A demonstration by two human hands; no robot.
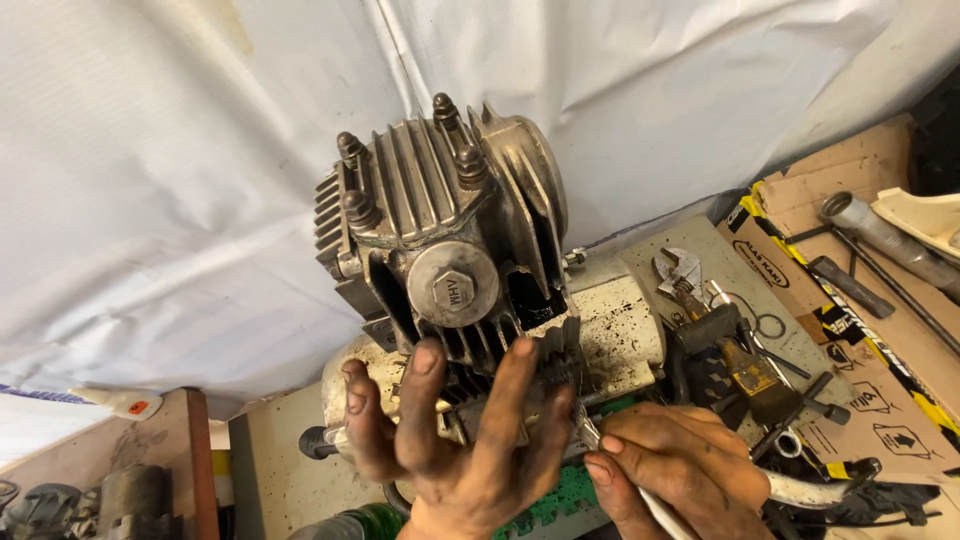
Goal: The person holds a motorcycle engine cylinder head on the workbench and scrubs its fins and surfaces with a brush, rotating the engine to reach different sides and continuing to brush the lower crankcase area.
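Observation:
A finned metal engine cylinder head (440, 220) with several domed nuts on top and a round hex cap on its side stands tilted over a dirty white engine case (620, 325). My left hand (465, 430), smeared with grease, grips the lower fins from below, fingers spread upward. My right hand (680, 465) is closed around a slim metal tool (640, 490) whose tip reaches toward the base of the cylinder.
A white sheet (200, 150) hangs behind. To the right lie an adjustable wrench (680, 272), pliers, sockets and rods on printed cardboard (880, 400). A wooden board (170, 430) and grey engine parts (90, 500) sit at lower left.

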